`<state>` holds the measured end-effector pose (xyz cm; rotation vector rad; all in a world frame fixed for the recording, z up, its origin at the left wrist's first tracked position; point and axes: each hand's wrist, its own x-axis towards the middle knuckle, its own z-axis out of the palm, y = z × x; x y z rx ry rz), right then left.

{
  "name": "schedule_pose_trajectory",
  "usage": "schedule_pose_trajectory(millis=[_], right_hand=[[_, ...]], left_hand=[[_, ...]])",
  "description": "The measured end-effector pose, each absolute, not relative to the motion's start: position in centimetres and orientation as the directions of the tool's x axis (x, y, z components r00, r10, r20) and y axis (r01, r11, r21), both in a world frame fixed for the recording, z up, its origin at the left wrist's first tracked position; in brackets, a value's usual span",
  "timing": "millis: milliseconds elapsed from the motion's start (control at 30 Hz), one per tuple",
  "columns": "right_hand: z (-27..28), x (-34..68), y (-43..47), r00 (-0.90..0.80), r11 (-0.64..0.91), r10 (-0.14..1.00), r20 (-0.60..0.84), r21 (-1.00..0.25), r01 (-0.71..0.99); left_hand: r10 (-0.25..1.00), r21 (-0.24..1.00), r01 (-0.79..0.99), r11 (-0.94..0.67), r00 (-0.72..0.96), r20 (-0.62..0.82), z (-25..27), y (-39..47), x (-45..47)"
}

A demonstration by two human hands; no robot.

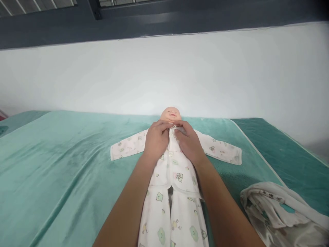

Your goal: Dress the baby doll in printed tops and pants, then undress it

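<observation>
A baby doll (171,112) lies on its back, dressed in a white printed baby jacket (177,171) with both sleeves spread out sideways. Below the jacket's hem show matching white printed trousers (160,216). My left hand (157,139) and my right hand (189,140) meet at the jacket's neckline, just under the doll's chin. Thumb and fingers of each hand are pinched at the collar edge, and the fingertips partly cover it. One button (171,154) is visible lower down the front. Whatever fastening lies at the neck is hidden by my fingers.
A green plush blanket (84,171) spreads under the doll, with a darker green cover (282,147) at the right. A crumpled white cloth bundle (277,209) lies at the lower right. Behind the doll's head rises a white wall (159,72) below a dark window frame (167,19).
</observation>
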<state>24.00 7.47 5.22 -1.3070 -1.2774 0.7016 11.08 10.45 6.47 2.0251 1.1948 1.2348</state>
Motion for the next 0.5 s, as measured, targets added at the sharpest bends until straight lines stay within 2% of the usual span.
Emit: schedule_pose_trajectory(millis=[267, 500], right_hand=[[4.99, 24.03, 7.50, 0.269, 0.207, 0.925, 0.268, -0.950, 0.233], [4.91, 24.04, 7.65, 0.284, 0.217, 0.919, 0.273, -0.952, 0.215]], left_hand=[[0.868, 0.797, 0.344, -0.497, 0.206, 0.452, 6.80, 10.34, 11.00], [0.903, 0.847, 0.313, -0.430, 0.163, 0.398, 7.22, 9.97, 11.10]])
